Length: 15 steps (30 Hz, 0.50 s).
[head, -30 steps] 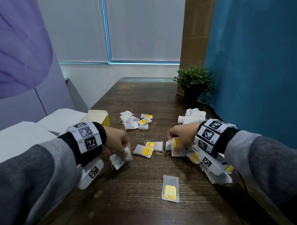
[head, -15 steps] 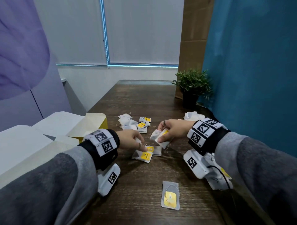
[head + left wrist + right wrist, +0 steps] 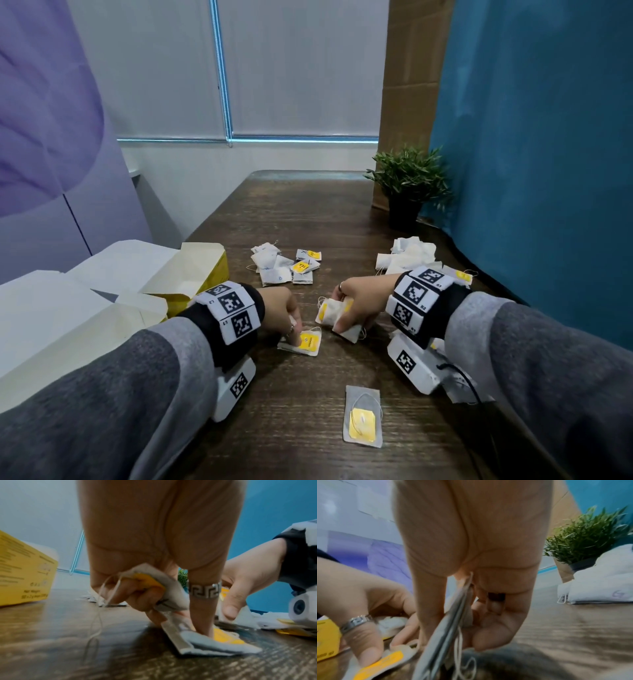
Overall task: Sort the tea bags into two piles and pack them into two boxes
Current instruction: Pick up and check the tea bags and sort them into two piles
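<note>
sorting is well under way but, as i judge it, far from done, and nothing looks packed. starting on my left, the open yellow box (image 3: 191,274) stands on the table edge with its flaps up, and i can see no tea bags inside it; i cannot make out a second box for certain among the pale cardboard beside it. my left hand (image 3: 281,308) has one tea bag curled into the palm, its string dangling, while a straight ringed finger presses down on a yellow-tagged tea bag (image 3: 305,342) lying flat on the wood. just to the right, my right hand (image 3: 356,301) pinches a small stack of tea bags (image 3: 330,313) between thumb and fingers, held on edge above the table. beyond my hands a loose mixed heap (image 3: 286,269) lies in the middle, and a whiter pile (image 3: 409,257) sits near the right edge, so one pile seems begun. a single tea bag (image 3: 363,416) lies alone close to me, and a few more lie under my right wrist. all of these remain to be gathered and boxed.

the table (image 3: 308,212) is dark wood grain, long and narrow. a purple panel is on the left, a pale blind straight ahead, a potted plant (image 3: 407,185) at the far right corner, and a teal wall on the right.
</note>
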Each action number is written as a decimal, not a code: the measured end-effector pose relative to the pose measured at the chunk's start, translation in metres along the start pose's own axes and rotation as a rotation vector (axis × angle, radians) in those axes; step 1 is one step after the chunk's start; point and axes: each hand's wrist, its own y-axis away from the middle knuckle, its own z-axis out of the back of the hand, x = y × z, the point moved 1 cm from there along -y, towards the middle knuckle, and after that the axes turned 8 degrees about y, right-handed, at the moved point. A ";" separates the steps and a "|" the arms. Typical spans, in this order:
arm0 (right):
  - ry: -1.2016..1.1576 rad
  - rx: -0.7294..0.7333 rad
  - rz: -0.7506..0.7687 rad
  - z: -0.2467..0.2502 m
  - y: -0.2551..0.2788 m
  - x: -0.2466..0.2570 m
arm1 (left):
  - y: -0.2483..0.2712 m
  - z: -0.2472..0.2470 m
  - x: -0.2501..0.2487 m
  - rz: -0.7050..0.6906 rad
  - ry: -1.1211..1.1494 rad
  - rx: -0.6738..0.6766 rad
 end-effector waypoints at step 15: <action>-0.779 -0.106 0.234 0.029 0.035 -0.019 | 0.023 0.024 0.015 -0.031 1.052 -0.179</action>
